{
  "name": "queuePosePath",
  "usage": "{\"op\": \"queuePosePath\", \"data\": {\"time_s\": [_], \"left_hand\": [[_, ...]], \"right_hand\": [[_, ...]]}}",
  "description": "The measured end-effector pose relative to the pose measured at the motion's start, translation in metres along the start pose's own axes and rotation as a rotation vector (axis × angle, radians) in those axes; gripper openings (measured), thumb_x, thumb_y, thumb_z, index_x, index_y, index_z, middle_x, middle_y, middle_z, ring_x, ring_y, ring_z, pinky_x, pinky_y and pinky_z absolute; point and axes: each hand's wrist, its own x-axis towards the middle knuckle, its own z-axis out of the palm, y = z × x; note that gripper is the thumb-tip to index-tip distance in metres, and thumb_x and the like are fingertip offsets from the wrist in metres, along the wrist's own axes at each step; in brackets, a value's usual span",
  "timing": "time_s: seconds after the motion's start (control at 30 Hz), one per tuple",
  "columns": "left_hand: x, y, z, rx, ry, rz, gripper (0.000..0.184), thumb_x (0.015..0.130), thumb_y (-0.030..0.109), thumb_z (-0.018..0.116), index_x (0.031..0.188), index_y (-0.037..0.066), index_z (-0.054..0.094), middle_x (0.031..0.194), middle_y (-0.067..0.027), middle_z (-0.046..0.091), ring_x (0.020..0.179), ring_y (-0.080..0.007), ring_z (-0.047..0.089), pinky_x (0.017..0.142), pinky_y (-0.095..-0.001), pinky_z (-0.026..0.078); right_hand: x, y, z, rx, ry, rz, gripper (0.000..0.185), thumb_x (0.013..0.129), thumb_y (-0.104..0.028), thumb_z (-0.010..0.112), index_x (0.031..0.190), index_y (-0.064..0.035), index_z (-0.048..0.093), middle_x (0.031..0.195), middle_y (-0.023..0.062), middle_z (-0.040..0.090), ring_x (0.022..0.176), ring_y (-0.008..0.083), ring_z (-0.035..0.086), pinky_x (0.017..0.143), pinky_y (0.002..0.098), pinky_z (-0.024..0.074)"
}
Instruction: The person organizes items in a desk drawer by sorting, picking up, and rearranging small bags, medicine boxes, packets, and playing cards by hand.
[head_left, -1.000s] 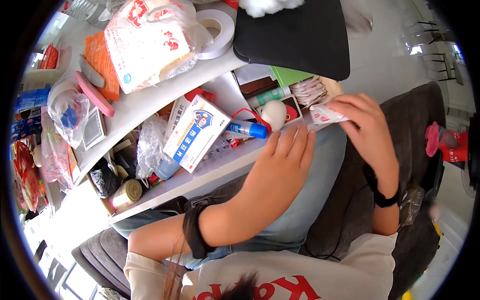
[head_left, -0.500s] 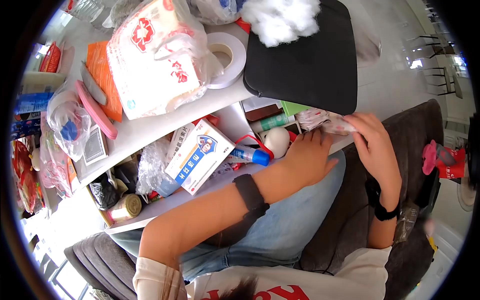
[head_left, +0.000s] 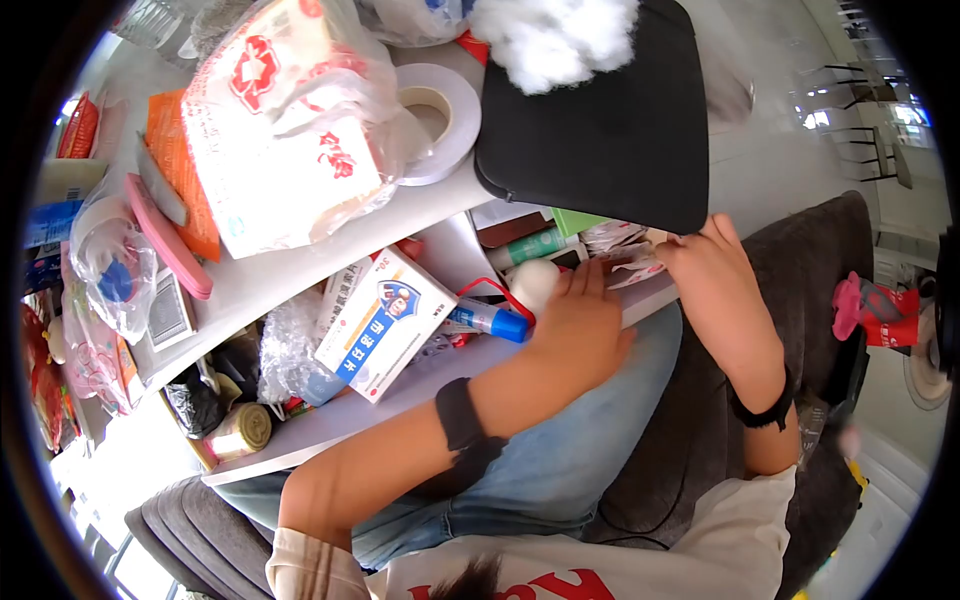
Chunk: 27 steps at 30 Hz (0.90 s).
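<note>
My left hand reaches over the front edge of an open drawer. Its fingers are apart, touching the contents beside a white rounded object; nothing is visibly held. At the drawer's right end, my right hand is beside small white packets with red marks. Some of its fingertips are hidden under the edge of a black board, so its grip is unclear. A blue-capped tube, a green-and-white tube and a white-and-blue medicine box lie in the drawer.
White fluffy stuffing rests on the board. On the tabletop are a plastic bag with red print, a roll of white tape, an orange packet and a pink case. A grey sofa is at the right.
Over the last second, my left hand has moved forward into the drawer. My right hand has moved from holding up a white packet to the board's edge, over the drawer's right end.
</note>
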Motion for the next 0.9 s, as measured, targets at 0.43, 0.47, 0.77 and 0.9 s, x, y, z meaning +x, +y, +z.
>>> {"op": "queuePosePath", "data": {"time_s": [0.43, 0.47, 0.77, 0.9], "left_hand": [[-0.019, -0.011, -0.009, 0.163, 0.018, 0.057, 0.052, 0.077, 0.030, 0.062, 0.108, -0.011, 0.051, 0.113, -0.0246, 0.054, 0.113, -0.0339, 0.047, 0.105, -0.0395, 0.027], [-0.020, -0.012, -0.009, 0.172, 0.030, 0.062, 0.052, 0.077, 0.029, 0.063, 0.107, -0.011, 0.052, 0.112, -0.0238, 0.054, 0.113, -0.0334, 0.048, 0.105, -0.0394, 0.027], [-0.023, -0.016, -0.011, 0.173, 0.051, 0.093, 0.047, 0.076, 0.028, 0.064, 0.105, -0.008, 0.053, 0.110, -0.0220, 0.055, 0.113, -0.0326, 0.048, 0.104, -0.0396, 0.028], [-0.024, -0.015, -0.015, 0.158, 0.039, 0.104, 0.046, 0.076, 0.027, 0.063, 0.105, -0.008, 0.053, 0.110, -0.0219, 0.055, 0.113, -0.0330, 0.048, 0.104, -0.0401, 0.028]], "right_hand": [[0.005, 0.003, 0.042, -0.140, -0.031, -0.113, 0.005, 0.067, -0.006, 0.056, 0.069, -0.0038, 0.059, 0.084, 0.0102, 0.058, 0.079, 0.0253, 0.059, 0.065, 0.0356, 0.0483], [0.009, -0.002, 0.038, -0.045, -0.025, -0.105, 0.005, 0.068, -0.006, 0.056, 0.070, -0.0036, 0.059, 0.083, 0.0106, 0.058, 0.079, 0.0264, 0.059, 0.067, 0.0360, 0.0484], [0.018, 0.009, 0.068, 0.140, -0.118, -0.124, 0.007, 0.071, -0.006, 0.055, 0.075, -0.0019, 0.059, 0.078, 0.0149, 0.061, 0.079, 0.0317, 0.060, 0.068, 0.0386, 0.0483], [0.018, 0.007, 0.067, 0.176, -0.065, -0.108, 0.008, 0.070, -0.009, 0.056, 0.068, -0.0027, 0.060, 0.070, 0.0135, 0.061, 0.072, 0.0302, 0.062, 0.066, 0.0394, 0.0467]]}}
